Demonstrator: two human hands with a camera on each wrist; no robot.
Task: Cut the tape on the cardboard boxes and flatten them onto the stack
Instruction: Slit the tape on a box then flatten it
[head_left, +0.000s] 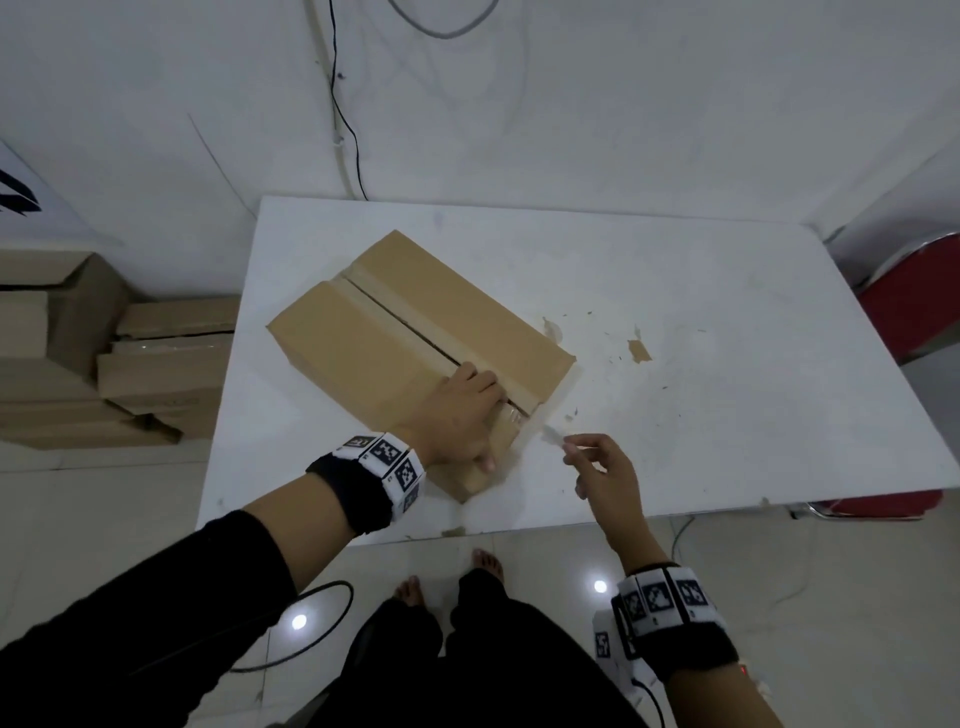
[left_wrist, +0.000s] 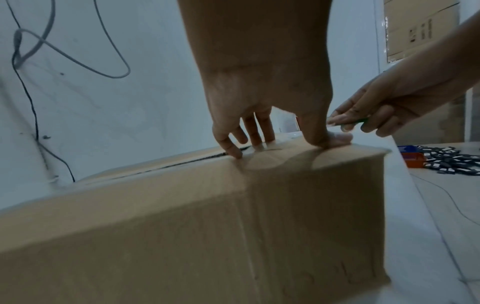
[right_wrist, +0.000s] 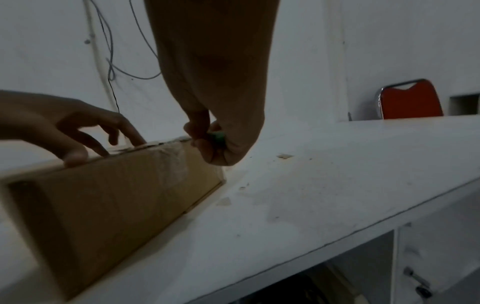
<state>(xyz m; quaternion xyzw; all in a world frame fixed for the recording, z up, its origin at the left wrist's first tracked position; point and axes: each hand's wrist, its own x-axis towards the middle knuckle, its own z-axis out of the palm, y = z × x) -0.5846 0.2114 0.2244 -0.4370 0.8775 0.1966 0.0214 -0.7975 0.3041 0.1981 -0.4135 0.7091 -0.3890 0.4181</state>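
A brown cardboard box (head_left: 415, 322) lies on the white table (head_left: 727, 374), its top seam (head_left: 402, 319) split open as a dark slit. My left hand (head_left: 491, 423) rests on the box's near end, fingers on top by the seam, thumb on the end face. The left wrist view shows the fingers (left_wrist: 267, 131) pressing the box (left_wrist: 182, 226) top edge. My right hand (head_left: 574, 451) pinches a small cutter (head_left: 553, 435) just off the box's near end; its green handle (right_wrist: 217, 138) shows between the fingers. Clear tape wrinkles over that end (right_wrist: 168, 162).
Cardboard boxes (head_left: 156, 364) are piled on the floor left of the table. Tape scraps (head_left: 638, 351) litter the tabletop right of the box. A red chair (head_left: 909, 301) stands at the right corner. Cables (head_left: 345, 130) hang on the wall behind.
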